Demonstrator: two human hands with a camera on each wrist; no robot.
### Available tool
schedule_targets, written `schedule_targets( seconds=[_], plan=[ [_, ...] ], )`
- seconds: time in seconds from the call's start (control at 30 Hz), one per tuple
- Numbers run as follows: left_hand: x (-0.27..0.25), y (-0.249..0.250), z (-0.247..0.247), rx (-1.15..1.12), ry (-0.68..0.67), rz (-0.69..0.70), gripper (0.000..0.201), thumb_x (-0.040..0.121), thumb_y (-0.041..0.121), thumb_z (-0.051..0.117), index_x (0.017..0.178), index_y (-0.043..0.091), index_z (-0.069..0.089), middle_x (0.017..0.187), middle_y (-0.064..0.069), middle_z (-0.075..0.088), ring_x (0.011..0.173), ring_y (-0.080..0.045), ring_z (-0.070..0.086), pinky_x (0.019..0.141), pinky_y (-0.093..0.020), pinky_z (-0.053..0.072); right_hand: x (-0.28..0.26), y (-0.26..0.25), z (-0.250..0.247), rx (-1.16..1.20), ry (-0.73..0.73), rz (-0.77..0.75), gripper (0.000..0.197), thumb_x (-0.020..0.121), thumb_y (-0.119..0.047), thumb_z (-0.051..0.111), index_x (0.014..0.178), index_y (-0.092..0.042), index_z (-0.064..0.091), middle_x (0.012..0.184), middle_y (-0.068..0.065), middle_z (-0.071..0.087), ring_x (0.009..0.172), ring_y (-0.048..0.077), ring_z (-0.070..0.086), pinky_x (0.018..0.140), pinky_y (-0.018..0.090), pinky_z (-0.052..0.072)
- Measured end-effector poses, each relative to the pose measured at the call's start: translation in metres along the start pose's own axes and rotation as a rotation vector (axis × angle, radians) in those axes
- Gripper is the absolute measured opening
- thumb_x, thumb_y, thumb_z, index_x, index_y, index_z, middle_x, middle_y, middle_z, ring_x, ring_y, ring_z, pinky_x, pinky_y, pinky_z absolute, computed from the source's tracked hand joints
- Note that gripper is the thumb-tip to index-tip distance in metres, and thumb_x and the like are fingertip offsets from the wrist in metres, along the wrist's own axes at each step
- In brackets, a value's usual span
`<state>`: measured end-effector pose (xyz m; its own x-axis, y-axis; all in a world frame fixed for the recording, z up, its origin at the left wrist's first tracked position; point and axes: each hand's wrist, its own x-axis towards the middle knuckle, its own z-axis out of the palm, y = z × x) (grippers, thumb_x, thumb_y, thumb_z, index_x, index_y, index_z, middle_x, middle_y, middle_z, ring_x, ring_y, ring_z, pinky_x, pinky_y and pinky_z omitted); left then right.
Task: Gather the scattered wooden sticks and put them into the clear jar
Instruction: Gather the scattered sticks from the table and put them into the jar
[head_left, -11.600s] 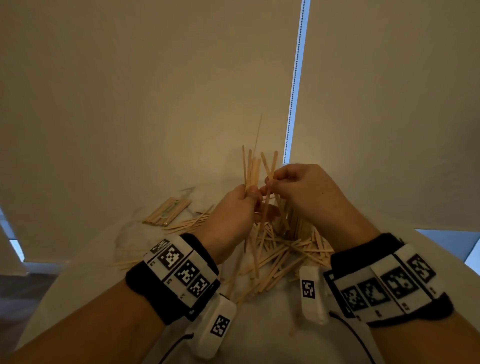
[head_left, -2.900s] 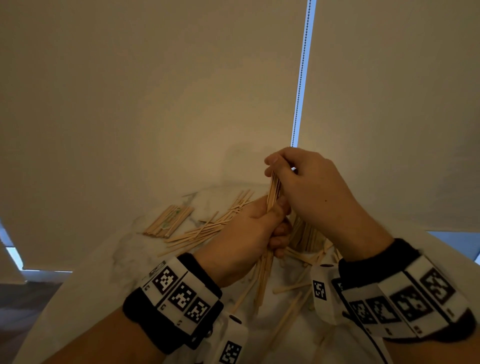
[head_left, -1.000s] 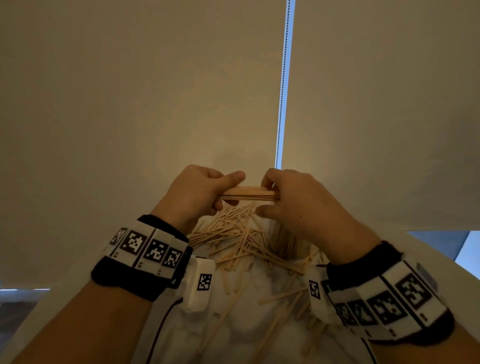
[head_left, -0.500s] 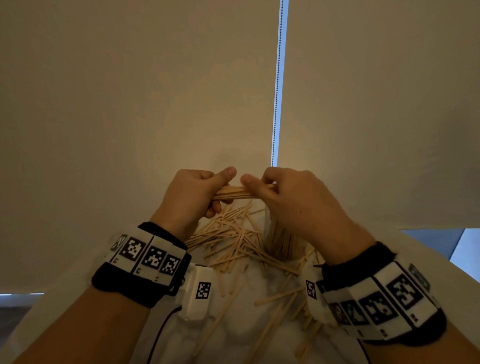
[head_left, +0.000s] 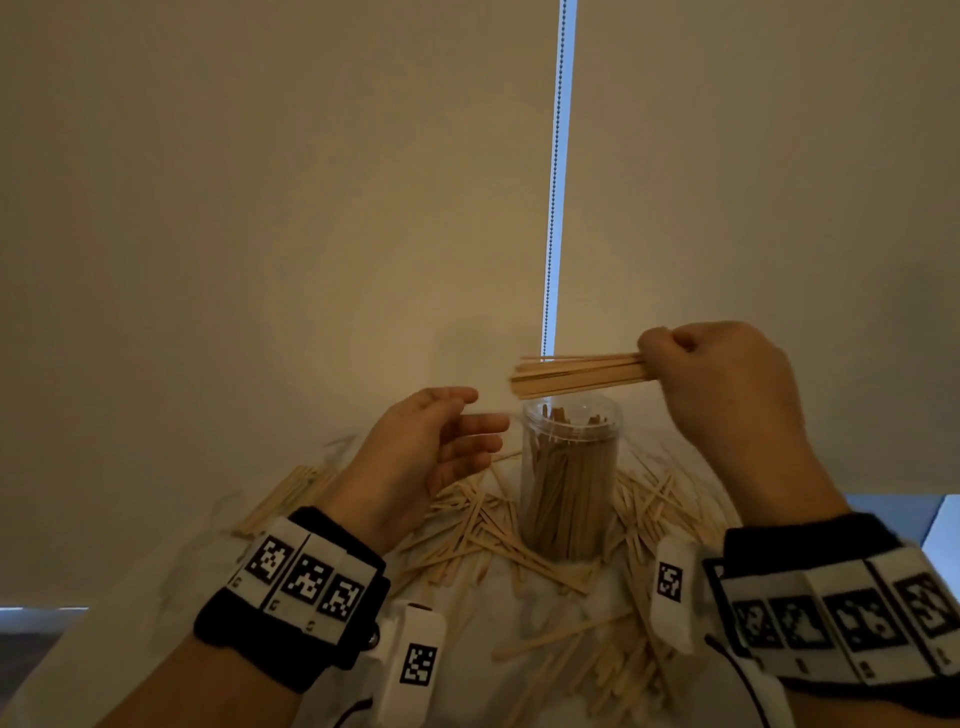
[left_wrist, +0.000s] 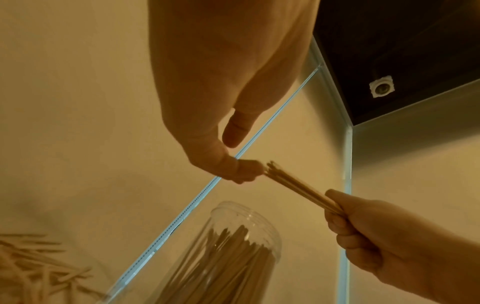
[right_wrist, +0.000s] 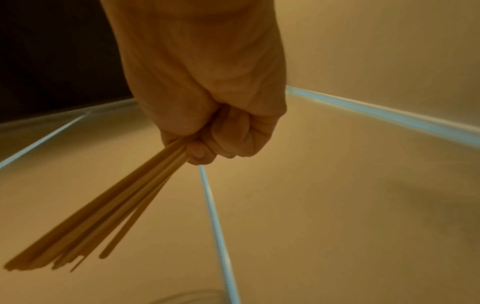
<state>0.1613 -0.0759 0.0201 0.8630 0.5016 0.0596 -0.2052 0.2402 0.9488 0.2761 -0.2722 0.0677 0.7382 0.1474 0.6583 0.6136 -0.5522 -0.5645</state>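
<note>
Head view: the right hand (head_left: 727, 384), fingers curled tight, grips one end of a bundle of flat wooden sticks (head_left: 576, 373) held level above the mouth of the clear jar (head_left: 570, 483), their free ends pointing toward 9 o'clock. The jar, a ribbed-neck transparent cylinder, stands upright on the white table (head_left: 104, 654), already packed with upright sticks. The left hand (head_left: 415, 457) hovers at the jar's 9 o'clock, fingers loosely spread and holding nothing, just beside the wall but apart from it. Loose scattered sticks (head_left: 483, 535) lie criss-crossed around the jar's base from 3 to 9 o'clock. Both wrists wear black bands with white square-code tags (head_left: 306, 577); no readable words show. A bead chain (head_left: 555, 176) hangs along a bright gap between beige roller blinds at 12 o'clock.

Left wrist view: the left hand (left_wrist: 221, 98) shows loosely extended fingers, a fingertip near the bundle's (left_wrist: 298, 187) cut ends; whether it touches is unclear. The right hand (left_wrist: 384, 236) clamps the other end at 4 o'clock. The jar (left_wrist: 233, 253) leans in at 6 o'clock, its sticks thin and smooth.

Right wrist view: the right hand (right_wrist: 207, 102) is fisted round the sticks (right_wrist: 103, 218), which fan out toward 8 o'clock, blurred.
</note>
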Motion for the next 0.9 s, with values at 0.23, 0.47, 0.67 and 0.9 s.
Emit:
schedule_targets(
  seconds=[0.23,0.47,0.67,0.9],
  plan=[
    [0.024,-0.019,0.011,0.507,-0.083,-0.011,0.093,0.074,0.041,0.087,0.149,0.024,0.035,0.138,-0.006,0.052,0.121,-0.020,0.057,0.100,-0.040,0.052,0.038,0.028,0.009,-0.215,-0.009,0.012,0.043,0.091,-0.033,0.052,0.057,-0.009,0.063,0.049,0.009,0.052,0.045,0.021,0.045,0.043,0.026,0.027],
    [0.050,-0.028,0.048,0.836,-0.271,0.072,0.133,0.070,0.040,0.090,0.160,0.015,-0.004,0.156,-0.003,0.038,0.135,-0.015,0.043,0.109,-0.029,0.034,0.048,0.007,0.047,-0.438,-0.162,-0.211,0.038,0.091,-0.039,0.052,0.063,-0.014,0.059,0.054,0.001,0.047,0.054,0.022,0.047,0.051,0.028,0.030],
    [0.060,-0.035,0.046,0.892,-0.235,0.039,0.120,0.068,0.044,0.090,0.156,0.014,0.015,0.144,-0.004,0.053,0.126,-0.020,0.053,0.109,-0.038,0.043,0.063,-0.018,0.047,-0.570,-0.341,-0.436,0.032,0.094,-0.040,0.058,0.077,-0.013,0.060,0.062,0.001,0.045,0.071,0.026,0.055,0.062,0.031,0.039],
    [0.060,-0.032,0.048,0.955,-0.237,0.027,0.113,0.074,0.043,0.087,0.157,0.015,0.015,0.146,-0.008,0.050,0.126,-0.025,0.053,0.106,-0.038,0.046,0.061,-0.017,0.050,-0.649,-0.307,-0.364,0.033,0.091,-0.042,0.060,0.074,-0.014,0.054,0.064,0.000,0.046,0.069,0.025,0.056,0.061,0.031,0.043]
  ],
)
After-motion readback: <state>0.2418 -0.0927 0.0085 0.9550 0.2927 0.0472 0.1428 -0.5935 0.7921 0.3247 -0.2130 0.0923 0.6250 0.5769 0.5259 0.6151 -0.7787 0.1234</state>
